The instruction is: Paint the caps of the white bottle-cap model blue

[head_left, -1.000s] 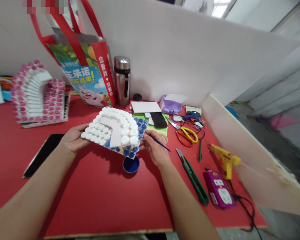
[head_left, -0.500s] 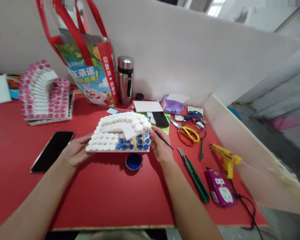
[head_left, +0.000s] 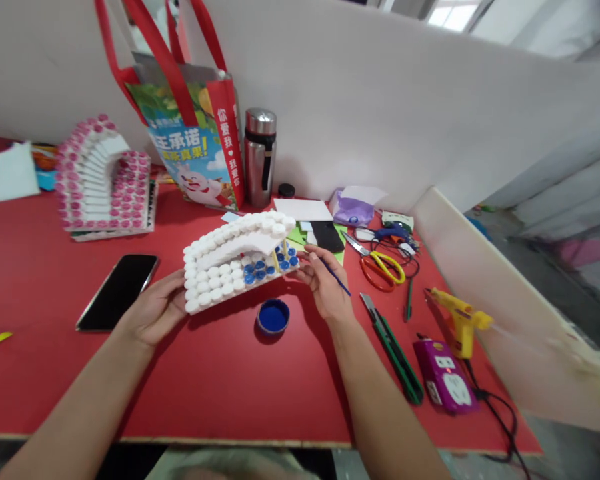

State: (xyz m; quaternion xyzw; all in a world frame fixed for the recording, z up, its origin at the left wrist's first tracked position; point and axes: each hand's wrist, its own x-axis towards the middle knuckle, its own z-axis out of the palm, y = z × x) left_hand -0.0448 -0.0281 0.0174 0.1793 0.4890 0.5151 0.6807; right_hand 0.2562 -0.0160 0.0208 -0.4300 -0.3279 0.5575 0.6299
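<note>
My left hand grips the left end of a craft model, a board covered with white round discs under a raised white curved piece. Discs toward its right end are painted blue, and thin yellowish sticks prop the raised piece there. My right hand is closed around a thin blue paintbrush, its fingers at the model's right edge; whether they also bear the board I cannot tell. The model is tilted above the table, right end higher in view. Just below it stands a small cup of blue paint.
On the red table lie a phone, scissors, a green utility knife, a yellow glue gun and a purple power socket. Behind stand a pink-and-white craft model, a shopping bag and a steel flask.
The model has turned, its left end dropping toward me and its right end swinging up and away. Both hands still hold on, and the paintbrush stays in my right hand. The whole view has shifted slightly.
</note>
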